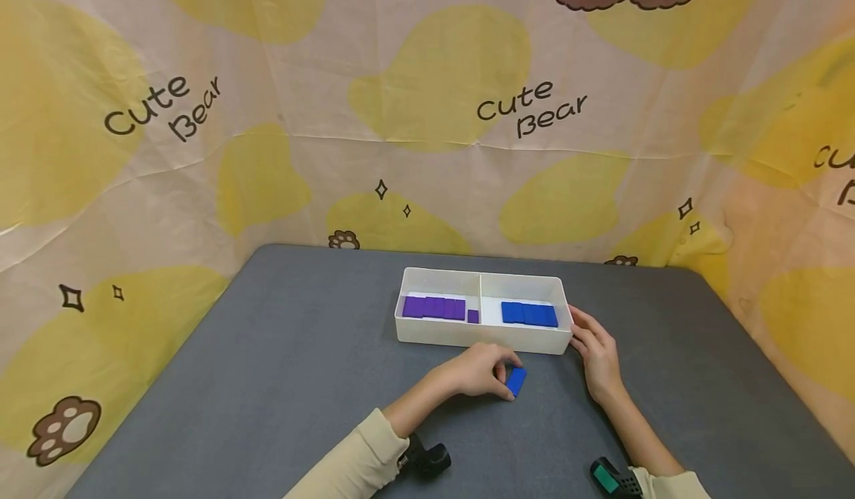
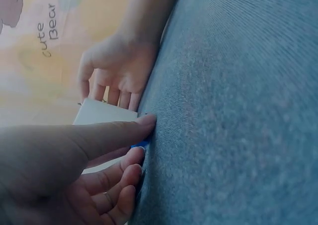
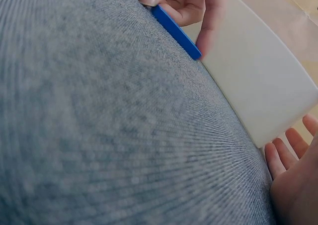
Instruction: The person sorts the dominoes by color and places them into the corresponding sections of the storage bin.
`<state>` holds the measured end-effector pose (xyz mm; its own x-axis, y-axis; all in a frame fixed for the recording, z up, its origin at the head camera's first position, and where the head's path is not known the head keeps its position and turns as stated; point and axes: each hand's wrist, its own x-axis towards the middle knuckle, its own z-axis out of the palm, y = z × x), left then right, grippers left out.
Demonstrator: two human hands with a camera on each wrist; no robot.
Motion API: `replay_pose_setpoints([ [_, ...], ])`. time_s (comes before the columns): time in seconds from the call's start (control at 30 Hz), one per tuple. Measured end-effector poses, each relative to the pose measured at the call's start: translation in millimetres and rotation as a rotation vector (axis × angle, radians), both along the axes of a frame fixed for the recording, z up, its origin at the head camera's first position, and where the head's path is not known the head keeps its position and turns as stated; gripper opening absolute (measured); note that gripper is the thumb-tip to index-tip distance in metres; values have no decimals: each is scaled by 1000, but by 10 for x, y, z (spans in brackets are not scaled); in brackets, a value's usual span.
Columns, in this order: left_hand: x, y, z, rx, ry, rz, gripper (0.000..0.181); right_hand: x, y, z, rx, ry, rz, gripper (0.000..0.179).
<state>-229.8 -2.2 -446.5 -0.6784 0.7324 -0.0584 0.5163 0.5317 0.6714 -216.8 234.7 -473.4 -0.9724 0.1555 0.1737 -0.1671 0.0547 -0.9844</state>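
In front of a white two-part box, a single flat blue tile lies on the grey cloth. My left hand pinches this tile by its ends, thumb at the near end and a finger at the far one; the right wrist view shows the tile still down on the cloth. At the box's right end my right hand rests its extended fingers against the wall. A row of purple tiles fills part of the left compartment, and blue tiles lie in the right one.
A small purple square sits beside the purple row, near the box's divider. Grey cloth covers the table. Behind it hangs a printed curtain.
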Motion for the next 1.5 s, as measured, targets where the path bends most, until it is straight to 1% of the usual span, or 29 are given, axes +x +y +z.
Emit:
replay_pose_setpoints([
  [0.07,4,3,0,-3,18,0,45,2,-1,3,3,0,-2,47],
  [0.27,36,13,45,-35,123,0,44,4,0,-1,10,17,-1,47],
  [0.43,56,2,114,-38,164,10,43,4,-1,-3,1,25,3,47],
  [0.7,45,-20,214,-14,167,37,43,-5,-4,-8,0,28,2,46],
  [0.93,6,-51,353,5,130,49,44,-2,2,-25,1,36,3,46],
  [1.1,-30,-67,484,-5,167,56,45,4,3,-29,13,31,-2,47],
  [1.2,-54,-68,541,-15,181,67,45,2,2,-31,10,34,-4,47],
  [1.5,-138,-82,688,-18,184,119,47,1,4,-38,-15,47,7,46],
])
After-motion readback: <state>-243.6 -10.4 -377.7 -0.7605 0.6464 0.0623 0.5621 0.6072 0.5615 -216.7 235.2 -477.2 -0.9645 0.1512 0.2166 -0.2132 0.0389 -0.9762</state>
